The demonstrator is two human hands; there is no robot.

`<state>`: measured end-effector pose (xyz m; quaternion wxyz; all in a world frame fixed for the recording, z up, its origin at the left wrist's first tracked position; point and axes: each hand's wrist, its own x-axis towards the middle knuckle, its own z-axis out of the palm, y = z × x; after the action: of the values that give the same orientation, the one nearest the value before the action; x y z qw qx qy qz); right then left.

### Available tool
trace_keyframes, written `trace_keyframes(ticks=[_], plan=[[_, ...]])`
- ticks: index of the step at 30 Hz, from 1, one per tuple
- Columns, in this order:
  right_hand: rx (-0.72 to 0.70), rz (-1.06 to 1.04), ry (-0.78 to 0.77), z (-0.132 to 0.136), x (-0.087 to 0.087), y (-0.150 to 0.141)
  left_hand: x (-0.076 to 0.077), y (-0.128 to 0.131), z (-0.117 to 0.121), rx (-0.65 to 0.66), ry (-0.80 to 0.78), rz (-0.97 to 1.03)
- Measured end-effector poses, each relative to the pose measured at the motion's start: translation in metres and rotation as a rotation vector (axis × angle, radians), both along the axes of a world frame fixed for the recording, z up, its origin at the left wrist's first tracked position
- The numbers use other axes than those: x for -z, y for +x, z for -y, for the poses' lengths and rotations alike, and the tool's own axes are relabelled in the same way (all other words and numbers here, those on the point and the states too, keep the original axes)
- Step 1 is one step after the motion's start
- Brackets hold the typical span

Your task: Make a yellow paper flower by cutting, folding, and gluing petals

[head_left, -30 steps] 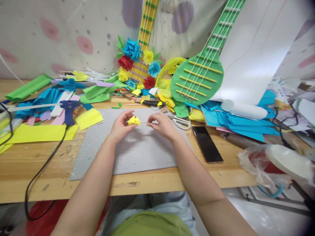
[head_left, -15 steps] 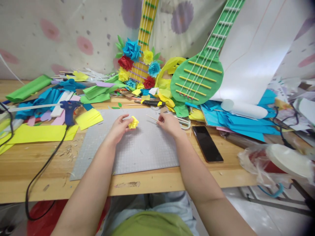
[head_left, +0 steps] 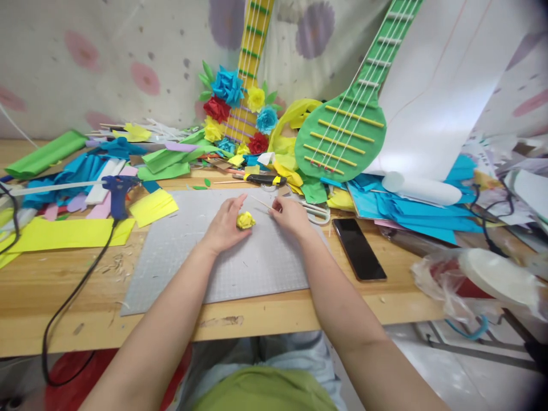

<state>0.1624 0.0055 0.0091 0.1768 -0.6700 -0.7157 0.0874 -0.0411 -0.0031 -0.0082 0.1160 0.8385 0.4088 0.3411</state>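
Over the grey cutting mat point(head_left: 171, 274), my left hand point(head_left: 226, 225) holds a small yellow paper flower point(head_left: 245, 220) between thumb and fingers, its upper fingers raised behind it. A short way to the right, my right hand point(head_left: 289, 214) pinches a thin wooden stick point(head_left: 260, 202). The stick's free end points left, above the flower, and is apart from it. The fingers of my right hand are curled and partly hide its grip.
A blue glue gun point(head_left: 117, 197) with a black cord lies left, by yellow paper strips point(head_left: 72, 234). Behind are a utility knife point(head_left: 265, 179), a flower-trimmed yellow paper instrument point(head_left: 254, 43) and a green one point(head_left: 342, 137). A phone point(head_left: 359, 249) lies right of the mat.
My left hand has moved right with the yellow flower, closer to my right hand, and the flower has turned. My right hand has shifted slightly left with the stick.
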Motion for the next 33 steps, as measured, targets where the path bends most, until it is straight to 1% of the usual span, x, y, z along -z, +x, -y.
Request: trace_keyframes(ticks=[1,4,7,11,16,18,19,21,24,26,28,29,31,33], plan=[[0.007,-0.008,-0.002,0.000,0.000,0.000,-0.001,-0.002,0.002,0.014,0.002,0.003],[0.028,-0.028,0.003,0.000,-0.001,0.003,-0.005,-0.009,0.006,0.001,0.014,0.056],[0.050,-0.046,-0.006,-0.001,-0.002,0.004,-0.004,-0.011,0.008,-0.008,-0.015,0.065],[0.086,-0.057,-0.029,-0.002,0.000,0.006,0.002,-0.004,0.009,-0.042,-0.124,0.075],[0.074,-0.068,-0.009,-0.006,0.007,0.007,0.006,0.009,0.010,-0.084,-0.295,0.182],[0.071,-0.078,-0.010,-0.007,0.009,0.008,0.006,0.014,0.010,-0.098,-0.351,0.291],[0.071,-0.081,-0.009,-0.008,0.010,0.009,0.006,0.017,0.009,-0.120,-0.383,0.385],[0.070,-0.083,-0.007,-0.009,0.011,0.010,0.004,0.021,0.007,-0.189,-0.471,0.642],[0.063,-0.087,-0.003,-0.011,0.013,0.011,-0.004,0.025,0.004,-0.278,-0.680,1.037],[0.062,-0.096,-0.003,-0.012,0.015,0.011,-0.011,0.024,0.003,-0.269,-0.861,1.194],[0.064,-0.106,-0.005,-0.013,0.015,0.012,-0.018,0.023,0.004,-0.228,-1.004,1.248],[0.063,-0.110,-0.006,-0.013,0.016,0.012,-0.020,0.022,0.004,-0.210,-1.045,1.248],[0.058,-0.115,-0.006,-0.013,0.016,0.012,-0.020,0.020,0.004,-0.191,-1.081,1.215],[0.053,-0.114,-0.008,-0.013,0.015,0.012,-0.016,0.021,0.003,-0.205,-1.060,1.159]])
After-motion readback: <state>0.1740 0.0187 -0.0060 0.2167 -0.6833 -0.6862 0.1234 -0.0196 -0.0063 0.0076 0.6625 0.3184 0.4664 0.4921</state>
